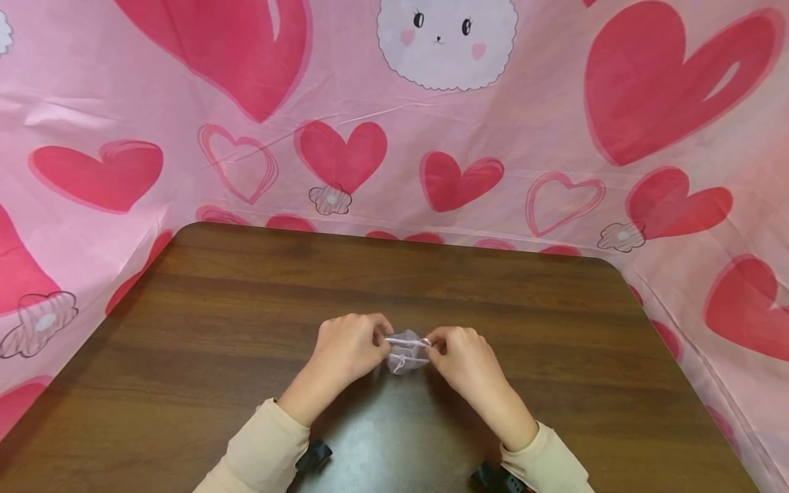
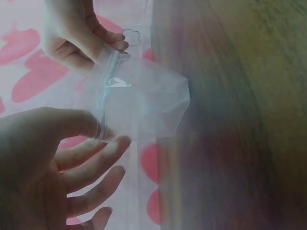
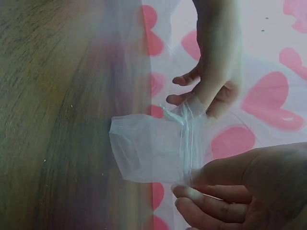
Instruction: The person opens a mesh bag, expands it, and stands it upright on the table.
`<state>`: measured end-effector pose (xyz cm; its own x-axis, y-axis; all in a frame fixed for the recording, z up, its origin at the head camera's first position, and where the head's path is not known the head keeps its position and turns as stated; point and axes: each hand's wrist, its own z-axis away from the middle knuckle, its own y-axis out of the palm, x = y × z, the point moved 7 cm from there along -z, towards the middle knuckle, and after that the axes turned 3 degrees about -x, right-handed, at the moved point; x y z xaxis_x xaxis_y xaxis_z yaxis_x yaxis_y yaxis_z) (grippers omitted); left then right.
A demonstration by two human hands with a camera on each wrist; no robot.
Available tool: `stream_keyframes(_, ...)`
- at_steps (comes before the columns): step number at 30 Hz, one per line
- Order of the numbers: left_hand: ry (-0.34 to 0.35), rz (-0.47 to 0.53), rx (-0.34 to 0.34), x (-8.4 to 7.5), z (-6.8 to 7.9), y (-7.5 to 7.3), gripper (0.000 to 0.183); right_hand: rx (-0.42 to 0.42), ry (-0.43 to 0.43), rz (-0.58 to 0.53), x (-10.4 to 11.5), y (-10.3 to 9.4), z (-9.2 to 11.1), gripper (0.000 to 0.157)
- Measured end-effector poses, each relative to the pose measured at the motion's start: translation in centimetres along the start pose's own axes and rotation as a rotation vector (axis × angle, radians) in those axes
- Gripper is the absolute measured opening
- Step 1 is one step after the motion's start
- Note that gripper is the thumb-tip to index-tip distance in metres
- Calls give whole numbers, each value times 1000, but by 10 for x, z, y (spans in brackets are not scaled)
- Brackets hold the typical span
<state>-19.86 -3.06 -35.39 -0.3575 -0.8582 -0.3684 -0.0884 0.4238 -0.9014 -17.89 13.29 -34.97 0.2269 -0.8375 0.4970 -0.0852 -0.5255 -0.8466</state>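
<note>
A small sheer whitish drawstring pouch hangs between the two hands, over the middle of the table. My left hand pinches one side of its mouth between thumb and forefinger, the other fingers spread loosely in the left wrist view. On the opposite side, my right hand pinches the rim the same way. The band with the drawstring is stretched between the fingertips. Below it, the see-through body of the pouch tapers away toward the table, and no contents show through the fabric.
The dark brown wooden table has rounded far corners. Behind and beside it hangs a pink cloth printed with red hearts. Black devices sit at both wrists, next to the beige sleeves.
</note>
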Motion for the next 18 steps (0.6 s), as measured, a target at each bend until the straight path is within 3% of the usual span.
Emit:
stream_keyframes(6, 30, -21, -76, -6, -1, -2, 5, -47, 1, -55, -2, -3, -2, 10)
stream_keyframes(18, 2, 0, -35, -6, -3, -2, 18, -107, 7, -102, -4, -9, -5, 17)
